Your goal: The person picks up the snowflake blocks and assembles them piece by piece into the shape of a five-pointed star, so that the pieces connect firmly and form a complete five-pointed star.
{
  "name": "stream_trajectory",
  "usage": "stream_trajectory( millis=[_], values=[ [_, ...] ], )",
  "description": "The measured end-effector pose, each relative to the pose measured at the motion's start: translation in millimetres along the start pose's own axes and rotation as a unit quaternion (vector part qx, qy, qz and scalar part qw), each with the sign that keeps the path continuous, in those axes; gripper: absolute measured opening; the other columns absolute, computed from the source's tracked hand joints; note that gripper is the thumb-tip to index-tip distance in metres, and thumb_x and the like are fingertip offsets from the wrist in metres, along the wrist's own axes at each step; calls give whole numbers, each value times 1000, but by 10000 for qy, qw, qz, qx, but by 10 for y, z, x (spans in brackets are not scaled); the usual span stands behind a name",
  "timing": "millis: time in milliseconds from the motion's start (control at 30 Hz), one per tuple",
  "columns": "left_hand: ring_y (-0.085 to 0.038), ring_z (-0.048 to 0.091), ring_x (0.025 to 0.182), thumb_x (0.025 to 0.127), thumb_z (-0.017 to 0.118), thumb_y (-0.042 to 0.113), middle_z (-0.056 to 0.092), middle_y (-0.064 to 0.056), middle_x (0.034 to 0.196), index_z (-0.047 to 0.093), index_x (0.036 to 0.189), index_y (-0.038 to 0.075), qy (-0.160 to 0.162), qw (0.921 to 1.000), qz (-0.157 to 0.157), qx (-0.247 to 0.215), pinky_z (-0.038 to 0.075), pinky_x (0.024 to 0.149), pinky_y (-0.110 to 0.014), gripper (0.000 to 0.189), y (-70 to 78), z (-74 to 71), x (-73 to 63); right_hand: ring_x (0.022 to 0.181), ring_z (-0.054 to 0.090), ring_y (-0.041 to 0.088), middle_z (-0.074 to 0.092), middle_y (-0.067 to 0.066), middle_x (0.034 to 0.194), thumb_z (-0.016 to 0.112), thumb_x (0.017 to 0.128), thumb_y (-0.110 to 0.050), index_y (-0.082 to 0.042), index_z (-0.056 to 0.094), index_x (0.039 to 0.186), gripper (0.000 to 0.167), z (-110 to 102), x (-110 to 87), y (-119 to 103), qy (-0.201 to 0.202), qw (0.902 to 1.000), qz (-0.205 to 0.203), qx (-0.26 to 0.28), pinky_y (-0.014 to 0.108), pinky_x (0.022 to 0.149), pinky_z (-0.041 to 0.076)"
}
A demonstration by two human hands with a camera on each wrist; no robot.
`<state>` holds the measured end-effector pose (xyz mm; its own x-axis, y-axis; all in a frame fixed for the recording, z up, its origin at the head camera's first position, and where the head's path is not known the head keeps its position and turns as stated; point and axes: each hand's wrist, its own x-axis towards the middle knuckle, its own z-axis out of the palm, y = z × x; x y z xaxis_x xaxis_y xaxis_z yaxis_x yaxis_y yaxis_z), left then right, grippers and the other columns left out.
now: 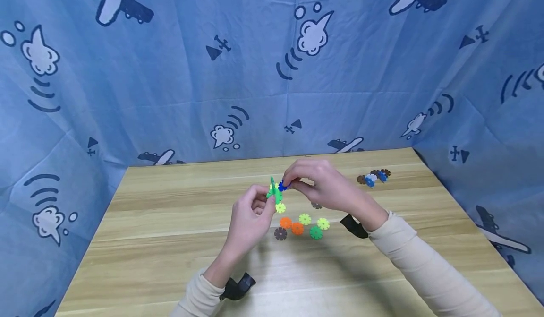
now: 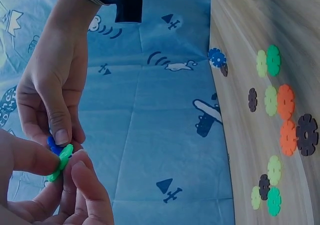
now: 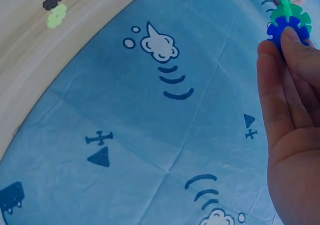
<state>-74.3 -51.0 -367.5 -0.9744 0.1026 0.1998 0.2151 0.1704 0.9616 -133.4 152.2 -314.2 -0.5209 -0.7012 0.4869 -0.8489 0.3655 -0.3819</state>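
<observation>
My left hand (image 1: pixel 250 218) pinches green notched plastic discs (image 1: pixel 278 195) above the table. In the right wrist view one green disc (image 3: pixel 301 18) stands crosswise to another. Between the thumb and fingers of my right hand (image 1: pixel 318 182) is a dark blue notched disc (image 3: pixel 278 32). Its edge meets the green discs; whether the notches are locked together I cannot tell. The left wrist view shows the blue disc (image 2: pixel 53 145) partly hidden behind the green one (image 2: pixel 61 165) and the fingertips.
Loose discs lie on the wooden table (image 1: pixel 170 227) below the hands: orange (image 1: pixel 297 228), yellow-green (image 1: pixel 323 224), green (image 1: pixel 316 233) and dark brown (image 1: pixel 280 234). At the back right sits a cluster of brown, white and blue discs (image 1: pixel 370 178). A blue patterned curtain (image 1: pixel 255 71) surrounds the table.
</observation>
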Motion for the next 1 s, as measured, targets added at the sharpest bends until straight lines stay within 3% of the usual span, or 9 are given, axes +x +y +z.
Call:
stream_trajectory(
  millis=[367,533,700,1000],
  values=[
    [-18,66,75,96,63,-1,66,-15,87,63,102,-3,-108,9998,-28,-164,54,65,-19,6,-17,21,11,83,74,14,76,1,91,76,81,13,-9,76,90,24,50,15,-3,43,9994,-324,-93,20,73,60],
    [-21,64,70,94,63,-6,63,-17,81,62,95,-2,94,9995,-261,-123,49,59,-18,5,5,34,41,82,75,12,77,1,88,75,80,16,-8,76,88,26,90,3,2,172,9987,-479,-85,20,71,60],
    [-17,61,64,91,65,-10,60,-11,73,62,89,-1,269,9986,-452,-17,45,55,-17,9,-17,60,73,80,75,13,77,2,86,73,79,19,-7,77,87,27,142,-36,31,190,9984,-514,-97,21,71,60],
    [-19,67,69,92,66,-6,63,-14,81,64,97,-4,-1,9992,-408,-49,46,54,-17,6,-102,74,81,81,74,10,77,1,87,75,80,15,-7,76,88,24,167,-117,93,99,9993,-339,-117,20,71,60]
  ],
)
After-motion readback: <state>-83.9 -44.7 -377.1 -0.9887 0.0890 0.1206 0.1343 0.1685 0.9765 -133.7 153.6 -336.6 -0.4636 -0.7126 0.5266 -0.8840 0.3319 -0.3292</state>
